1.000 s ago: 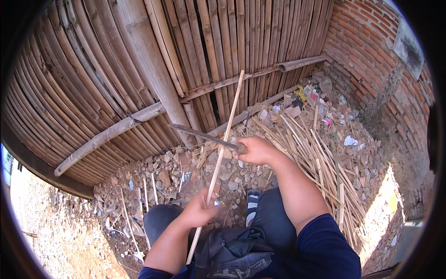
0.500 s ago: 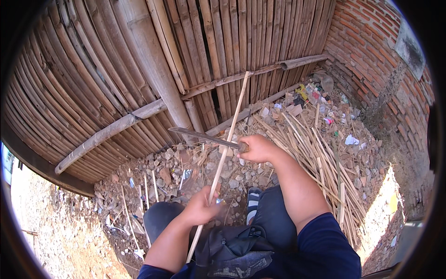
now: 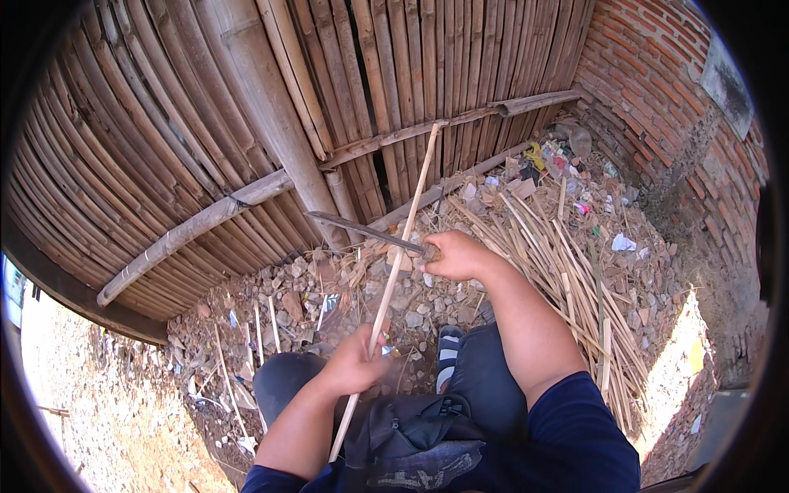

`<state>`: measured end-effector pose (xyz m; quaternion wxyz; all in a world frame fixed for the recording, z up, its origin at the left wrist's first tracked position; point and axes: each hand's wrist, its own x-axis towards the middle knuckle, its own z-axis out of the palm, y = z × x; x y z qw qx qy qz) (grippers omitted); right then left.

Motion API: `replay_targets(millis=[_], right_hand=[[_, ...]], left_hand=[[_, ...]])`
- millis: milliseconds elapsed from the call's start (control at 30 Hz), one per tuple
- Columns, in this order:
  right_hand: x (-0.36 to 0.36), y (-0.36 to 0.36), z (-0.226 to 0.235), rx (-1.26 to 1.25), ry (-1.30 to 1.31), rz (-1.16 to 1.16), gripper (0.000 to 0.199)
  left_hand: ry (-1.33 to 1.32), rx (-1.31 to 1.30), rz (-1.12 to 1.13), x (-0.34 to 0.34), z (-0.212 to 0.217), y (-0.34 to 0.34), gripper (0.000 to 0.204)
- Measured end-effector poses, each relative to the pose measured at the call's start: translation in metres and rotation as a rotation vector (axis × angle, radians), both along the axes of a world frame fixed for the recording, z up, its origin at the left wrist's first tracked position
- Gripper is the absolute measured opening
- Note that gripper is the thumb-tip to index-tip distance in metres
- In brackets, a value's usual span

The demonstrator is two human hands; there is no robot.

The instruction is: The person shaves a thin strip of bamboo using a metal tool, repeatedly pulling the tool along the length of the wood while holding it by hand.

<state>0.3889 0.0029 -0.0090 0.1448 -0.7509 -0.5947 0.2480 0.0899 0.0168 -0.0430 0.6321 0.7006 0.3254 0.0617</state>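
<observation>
My left hand (image 3: 355, 361) is closed round a long pale bamboo strip (image 3: 398, 264), which slants up and away from my lap. In my right hand (image 3: 456, 256) is the wooden handle of a machete (image 3: 362, 228). Its dark blade points left and crosses the strip partway up, well above my left hand. Whether the edge bites into the strip, I cannot tell. The strip's far end lies over the crossbar of the bamboo wall.
A heap of cut bamboo strips (image 3: 567, 287) lies to my right on rubble and litter. Ahead rises a bamboo slat wall (image 3: 427, 66) with a crossbar (image 3: 197, 222); a brick wall (image 3: 657, 99) stands at the right. Several loose strips (image 3: 259, 333) lie left of my knee.
The machete's tip has shifted slightly to the right and its blade has turned a little. My left hand and the strip have barely moved.
</observation>
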Motion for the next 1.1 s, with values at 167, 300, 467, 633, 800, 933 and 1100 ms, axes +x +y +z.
replay_targets(millis=[167, 300, 467, 633, 800, 933, 1100], right_hand=[[-0.0003, 0.0005, 0.0002, 0.005, -0.006, 0.016, 0.055], [0.0002, 0.0013, -0.0004, -0.007, 0.017, 0.016, 0.055], [0.002, 0.0012, -0.0039, -0.01, 0.017, 0.021, 0.055], [0.0012, 0.0019, -0.003, -0.028, 0.027, 0.016, 0.055], [0.0034, 0.0021, -0.0062, -0.016, 0.025, 0.031, 0.053], [0.0032, 0.0018, -0.0054, -0.015, 0.026, 0.045, 0.052], [0.0035, 0.0011, -0.0059, -0.004, 0.021, 0.039, 0.051]], left_hand=[[-0.018, 0.103, -0.016, -0.0023, -0.0021, -0.0002, 0.033], [-0.03, 0.067, -0.019, -0.0032, -0.0074, 0.0011, 0.032], [0.0, 0.104, -0.029, -0.0015, 0.0003, 0.0003, 0.033], [0.017, 0.101, -0.028, -0.0026, -0.001, 0.0006, 0.033], [0.027, 0.099, -0.031, -0.0012, 0.0003, 0.0008, 0.035], [0.001, 0.103, -0.031, -0.0024, -0.0031, 0.0006, 0.036], [0.019, 0.09, -0.031, -0.0014, -0.002, 0.0008, 0.035]])
